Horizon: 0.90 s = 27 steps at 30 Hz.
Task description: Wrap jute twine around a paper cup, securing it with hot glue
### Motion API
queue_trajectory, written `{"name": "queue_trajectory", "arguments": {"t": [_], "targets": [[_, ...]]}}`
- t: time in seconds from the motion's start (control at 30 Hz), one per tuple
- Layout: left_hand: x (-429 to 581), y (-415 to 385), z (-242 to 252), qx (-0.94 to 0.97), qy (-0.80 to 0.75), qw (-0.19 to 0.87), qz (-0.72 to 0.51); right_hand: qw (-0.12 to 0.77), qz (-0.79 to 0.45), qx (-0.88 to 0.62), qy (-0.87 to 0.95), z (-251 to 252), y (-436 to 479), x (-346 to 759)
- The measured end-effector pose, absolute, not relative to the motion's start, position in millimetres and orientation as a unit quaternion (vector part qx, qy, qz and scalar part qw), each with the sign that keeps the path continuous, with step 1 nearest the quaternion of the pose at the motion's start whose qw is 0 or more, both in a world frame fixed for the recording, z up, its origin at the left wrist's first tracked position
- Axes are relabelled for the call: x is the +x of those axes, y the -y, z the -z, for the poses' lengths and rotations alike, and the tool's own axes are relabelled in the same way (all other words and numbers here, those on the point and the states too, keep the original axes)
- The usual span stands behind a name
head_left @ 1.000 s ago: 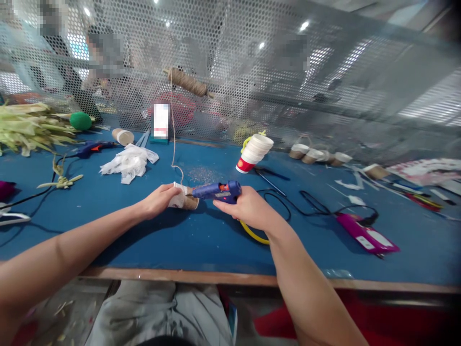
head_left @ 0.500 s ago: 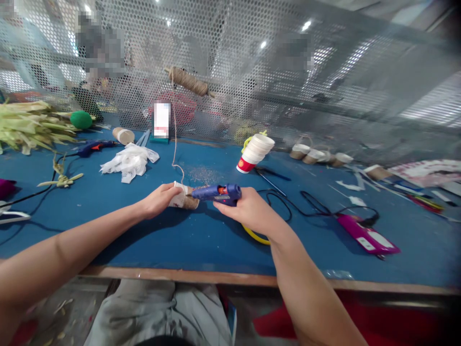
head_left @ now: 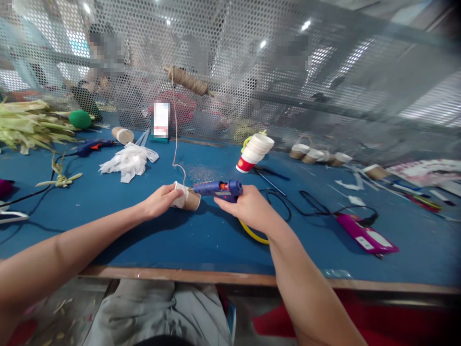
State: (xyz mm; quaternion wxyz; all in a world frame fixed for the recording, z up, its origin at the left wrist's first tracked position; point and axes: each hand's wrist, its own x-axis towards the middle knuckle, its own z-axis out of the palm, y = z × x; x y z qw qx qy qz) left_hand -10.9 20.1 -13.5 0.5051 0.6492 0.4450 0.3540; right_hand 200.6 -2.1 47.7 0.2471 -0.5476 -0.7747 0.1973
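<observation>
My left hand (head_left: 161,201) grips a paper cup (head_left: 178,198) by its white end, tilted on its side above the blue table. Brown twine (head_left: 192,201) wraps the other part of the cup. A loose strand of twine (head_left: 175,129) runs up from the cup to a spool (head_left: 188,80) hung on the mesh. In my right hand (head_left: 248,206) is a blue hot glue gun (head_left: 219,189), its nozzle pointing left at the wrapped side of the cup. Whether the nozzle touches the cup, I cannot tell.
Stacked paper cups (head_left: 255,153) stand beyond my right hand. A purple power strip (head_left: 365,234) with black cords lies at right. Another glue gun (head_left: 94,147), crumpled white plastic (head_left: 128,161) and pale husks (head_left: 32,122) lie at left. A perforated metal screen (head_left: 223,62) rises behind.
The cup has turned slightly in my left hand, showing more of its wrapped end. The glue gun has shifted a little to the right and up.
</observation>
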Motion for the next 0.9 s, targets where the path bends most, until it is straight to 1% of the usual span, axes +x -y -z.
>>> {"name": "queue_trajectory", "arguments": {"t": [0.23,0.57,0.77,0.9], "targets": [[-11.3,-17.5,10.1,0.671,-0.452,0.482,-0.336,0.252,-0.202,-0.547,0.772,-49.4,2.8,201.2],[-10.9,-19.3,9.4,0.654,-0.455,0.493,-0.349,0.232,-0.234,-0.533,0.78,-48.9,7.4,203.6],[-10.9,-20.8,11.4,0.655,-0.448,0.502,-0.345,0.229,-0.223,-0.523,0.79,-46.9,6.8,205.6],[-10.9,-19.7,10.4,0.672,-0.456,0.48,-0.332,0.243,-0.209,-0.538,0.78,-47.1,5.5,204.6]]}}
